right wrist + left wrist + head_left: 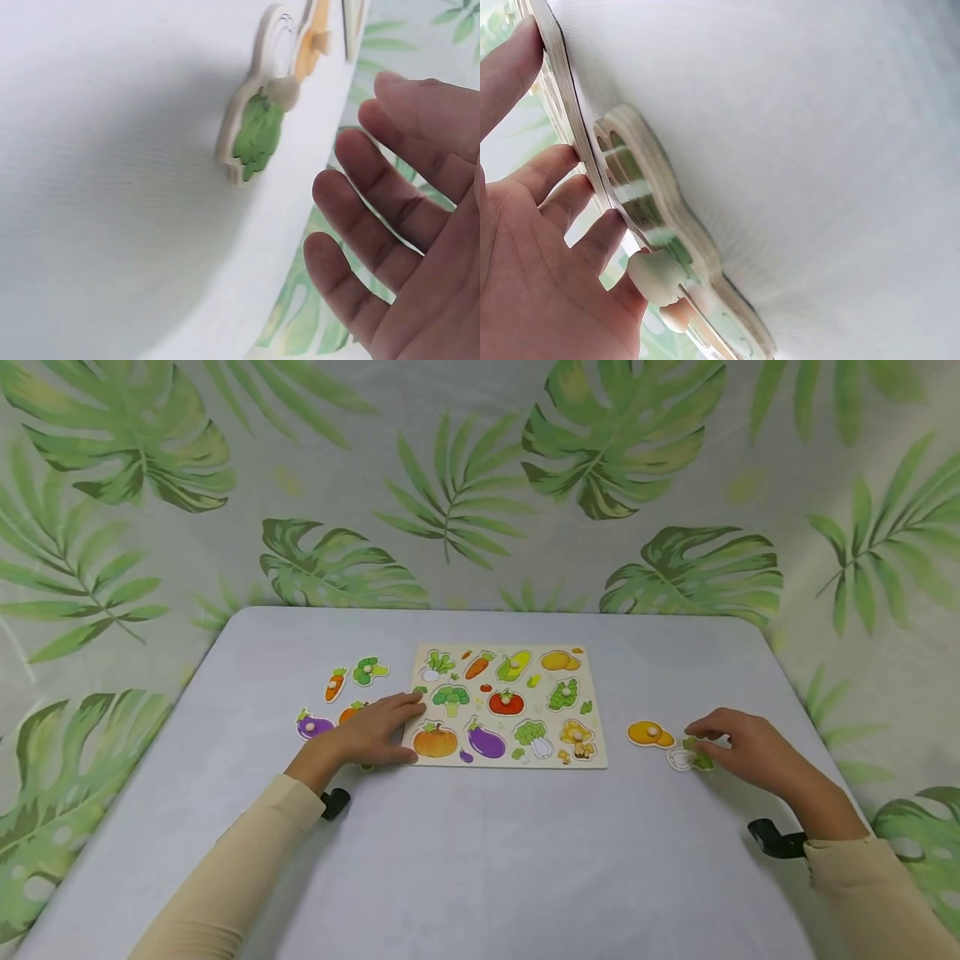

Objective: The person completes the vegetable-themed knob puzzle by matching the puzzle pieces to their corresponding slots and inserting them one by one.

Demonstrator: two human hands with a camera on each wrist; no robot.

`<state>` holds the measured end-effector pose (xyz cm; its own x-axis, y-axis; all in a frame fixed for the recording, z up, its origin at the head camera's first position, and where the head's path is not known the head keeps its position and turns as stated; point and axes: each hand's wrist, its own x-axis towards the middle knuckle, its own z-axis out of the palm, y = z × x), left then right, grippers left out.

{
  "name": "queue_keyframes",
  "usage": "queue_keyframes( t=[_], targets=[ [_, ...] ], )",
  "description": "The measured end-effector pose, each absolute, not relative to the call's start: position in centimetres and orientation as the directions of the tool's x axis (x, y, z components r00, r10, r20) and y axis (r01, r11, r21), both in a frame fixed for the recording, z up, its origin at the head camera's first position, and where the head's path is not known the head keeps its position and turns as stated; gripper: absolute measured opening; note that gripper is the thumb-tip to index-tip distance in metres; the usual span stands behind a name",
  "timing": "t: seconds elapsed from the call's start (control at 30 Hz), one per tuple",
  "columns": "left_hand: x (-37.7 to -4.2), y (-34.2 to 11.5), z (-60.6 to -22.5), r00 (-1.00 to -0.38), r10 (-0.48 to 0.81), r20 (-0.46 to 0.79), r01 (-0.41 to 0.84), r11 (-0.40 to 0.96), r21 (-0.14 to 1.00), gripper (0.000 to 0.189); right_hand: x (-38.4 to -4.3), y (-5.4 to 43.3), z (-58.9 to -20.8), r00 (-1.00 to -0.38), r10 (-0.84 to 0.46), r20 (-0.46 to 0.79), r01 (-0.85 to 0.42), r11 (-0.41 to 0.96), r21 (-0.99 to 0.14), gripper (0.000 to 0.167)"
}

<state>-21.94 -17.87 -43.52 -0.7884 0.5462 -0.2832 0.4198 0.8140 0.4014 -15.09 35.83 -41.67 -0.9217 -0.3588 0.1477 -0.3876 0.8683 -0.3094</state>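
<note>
Head view: right hand (750, 750), fingers apart, hovers by the leafy green-and-white piece (259, 139) toward the right edge of the table (487, 860). Left hand (378, 727), fingers extended, touches puzzle board's left side (411, 747). Looks like picking; next calls for pinching the knob (283, 94).

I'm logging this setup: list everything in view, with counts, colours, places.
board: one, cream, mid-table
corn piece, tomato piece, pea piece, mushroom piece: one each, yellow, red, green, yellow-brown, in board
carrot piece, pumpkin piece: one each, orange, left of board
broccoli piece: one, green, left of board
eggplant piece: one, purple, left of board
leafy piece: one, green, left of board
potato piece: one, yellow, right of board
radish piece: one, white and green, right of board
table: one, white, beneath
backdrop: one, white and green, behind
wrist devices: two, black, on wrists
sleeves: two, beige, on forearms
left hand: one, bare, at board edge
right hand: one, bare, by radish piece
</note>
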Motion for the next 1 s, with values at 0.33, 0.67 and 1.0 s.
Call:
queue_keyframes(
  t=[0.33, 0.67, 1.0],
  targets=[
    [-22.0, -17.9, -43.7, -0.785, 0.558, -0.270, 0.434, 0.806, 0.403, 0.080, -15.4, 35.3, -42.6, -0.954, -0.278, -0.115, -0.221, 0.906, -0.361, 0.014],
    [-21.8, -17.9, -43.6, -0.787, 0.553, -0.275, 0.430, 0.811, 0.397, 0.081, -15.4, 35.2, -43.0, -0.960, -0.254, -0.122, -0.205, 0.927, -0.312, 0.015],
    [-21.8, -17.9, -43.6, -0.792, 0.544, -0.276, 0.422, 0.816, 0.396, 0.081, -15.7, 35.7, -42.8, -0.948, -0.310, -0.079, -0.278, 0.920, -0.275, 0.012]
  ],
)
